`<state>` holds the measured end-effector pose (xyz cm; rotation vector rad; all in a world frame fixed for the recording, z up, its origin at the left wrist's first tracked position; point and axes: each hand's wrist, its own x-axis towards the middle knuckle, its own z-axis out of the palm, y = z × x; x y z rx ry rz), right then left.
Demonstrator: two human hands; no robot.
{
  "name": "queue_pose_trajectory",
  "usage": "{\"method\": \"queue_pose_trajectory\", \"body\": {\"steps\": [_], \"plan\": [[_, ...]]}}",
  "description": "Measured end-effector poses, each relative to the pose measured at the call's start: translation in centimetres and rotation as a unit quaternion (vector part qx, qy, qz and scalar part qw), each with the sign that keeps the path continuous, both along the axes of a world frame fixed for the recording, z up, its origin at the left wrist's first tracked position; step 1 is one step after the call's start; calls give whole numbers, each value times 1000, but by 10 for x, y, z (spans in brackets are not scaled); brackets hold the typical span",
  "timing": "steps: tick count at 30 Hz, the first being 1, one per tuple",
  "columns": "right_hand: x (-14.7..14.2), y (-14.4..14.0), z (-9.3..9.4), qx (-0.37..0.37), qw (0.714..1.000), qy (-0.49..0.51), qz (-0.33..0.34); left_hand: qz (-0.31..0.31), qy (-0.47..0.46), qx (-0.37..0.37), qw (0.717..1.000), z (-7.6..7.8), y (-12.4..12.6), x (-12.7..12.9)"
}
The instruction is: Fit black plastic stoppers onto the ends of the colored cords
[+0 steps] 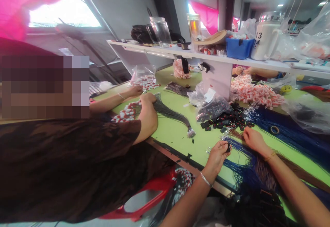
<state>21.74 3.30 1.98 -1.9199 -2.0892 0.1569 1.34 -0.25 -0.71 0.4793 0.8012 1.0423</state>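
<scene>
Left hand [218, 154] pinches a small black connector [228, 147] near the table's near edge. Right hand [254, 138] rests narrowly closed on the blue wire bundle [241, 167]. Wires judged light, limp; grip near terminals.

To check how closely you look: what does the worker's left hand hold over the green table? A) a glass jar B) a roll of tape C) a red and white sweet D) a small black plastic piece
D: the left hand pinches a small black piece in its fingertips above the green table, near the blue wires.
</scene>
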Motion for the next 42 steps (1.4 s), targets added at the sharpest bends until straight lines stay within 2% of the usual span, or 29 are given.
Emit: {"method": "queue_pose_trajectory", "body": {"steps": [4, 8, 11, 15, 20, 29, 42], "plan": [[-21, 9, 10, 5, 989, 139, 47, -1, 0, 0, 1000, -1, 1, 0], [-46, 18, 18, 10, 959, 263, 109, 2, -5, 2, 1000, 0, 0, 0], [-52, 13, 16, -31, 941, 318, 115, 7, -12, 6, 1000, -1, -1, -1], [-49, -8, 3, -79, 918, 372, 111, 10, -21, 8, 1000, -2, -1, -1], [-49, -26, -5, -61, 935, 337, 93, 13, -25, 7, 1000, -4, 0, -1], [-51, -33, -5, -25, 966, 246, 81, 6, -27, 6, 1000, -4, 0, -2], [-56, -37, 0, -17, 972, 220, 83, 12, 8, 20, 1000, -1, -3, -3]]}}
